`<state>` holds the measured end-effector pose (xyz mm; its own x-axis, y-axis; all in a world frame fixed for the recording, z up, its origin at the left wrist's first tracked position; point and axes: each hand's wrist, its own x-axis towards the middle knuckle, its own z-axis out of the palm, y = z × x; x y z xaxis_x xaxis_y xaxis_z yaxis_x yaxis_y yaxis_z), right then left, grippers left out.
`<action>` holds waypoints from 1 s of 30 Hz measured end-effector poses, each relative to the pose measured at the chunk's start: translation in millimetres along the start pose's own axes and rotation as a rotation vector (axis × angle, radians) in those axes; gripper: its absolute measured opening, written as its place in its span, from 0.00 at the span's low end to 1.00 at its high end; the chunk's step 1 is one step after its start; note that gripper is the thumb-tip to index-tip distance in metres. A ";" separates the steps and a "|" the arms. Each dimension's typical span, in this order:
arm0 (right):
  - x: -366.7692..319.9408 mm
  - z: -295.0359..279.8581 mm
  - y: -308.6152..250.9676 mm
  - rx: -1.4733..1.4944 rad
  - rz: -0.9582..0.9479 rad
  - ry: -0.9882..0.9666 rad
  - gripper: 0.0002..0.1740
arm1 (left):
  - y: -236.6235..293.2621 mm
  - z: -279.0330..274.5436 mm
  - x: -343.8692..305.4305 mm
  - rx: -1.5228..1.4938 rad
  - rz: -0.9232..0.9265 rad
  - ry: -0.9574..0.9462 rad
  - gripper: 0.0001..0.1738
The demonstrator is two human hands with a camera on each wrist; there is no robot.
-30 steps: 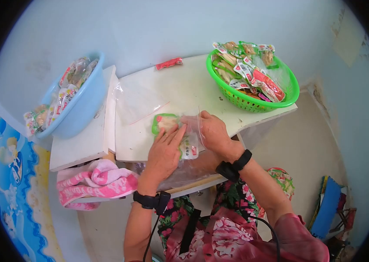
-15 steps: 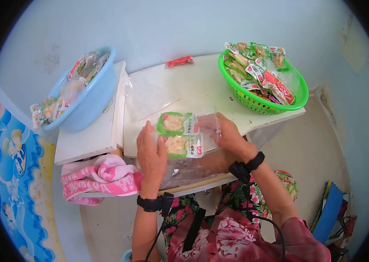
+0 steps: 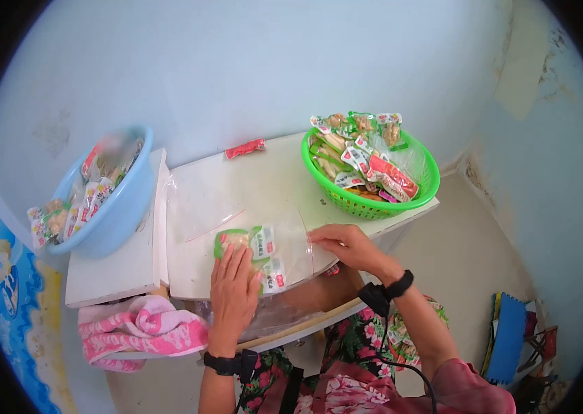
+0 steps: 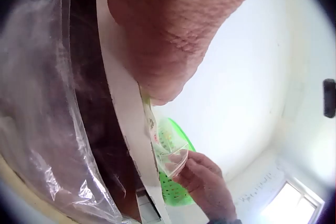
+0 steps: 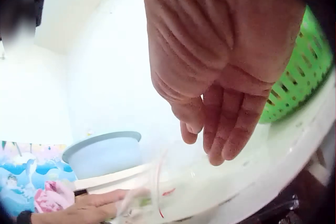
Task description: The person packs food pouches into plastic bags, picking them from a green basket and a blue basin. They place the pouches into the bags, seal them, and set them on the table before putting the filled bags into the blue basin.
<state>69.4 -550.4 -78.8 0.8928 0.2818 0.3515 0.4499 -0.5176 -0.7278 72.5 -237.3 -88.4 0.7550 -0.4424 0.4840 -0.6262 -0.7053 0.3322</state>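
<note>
Two green-and-white food packets lie one above the other inside a clear bag on the white table. My left hand has its fingers laid flat over their left part. At the bag's right edge, my right hand pinches the film between thumb and fingertips. In the left wrist view the right hand holds the bag's edge, while the left palm fills the top. The right wrist view has the right hand up close and the left hand low down.
A green basket of packets stands at the back right, a blue basin of packets at the left. Also there are a red packet, another clear bag, a pink towel and an open drawer holding plastic.
My left hand has come from beside the packets to rest on them. My right hand has drawn back from over the packets to the bag's right edge. The head view has shifted.
</note>
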 end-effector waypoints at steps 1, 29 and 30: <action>1.2 -8.1 -15.0 0.070 0.078 0.015 0.14 | -1.7 1.0 -0.4 -0.009 -0.007 0.001 0.28; 159.3 -133.6 27.9 -1.217 0.322 0.137 0.15 | -6.2 11.8 -8.0 -0.040 0.006 0.109 0.26; 156.8 -131.2 17.3 -1.196 0.231 0.229 0.13 | -6.9 12.1 -7.6 -0.040 0.008 0.115 0.26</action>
<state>220.2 -621.2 40.9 0.8834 0.0010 0.4687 -0.0872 -0.9822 0.1664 73.4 -235.8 -104.2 0.7237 -0.3801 0.5760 -0.6415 -0.6782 0.3585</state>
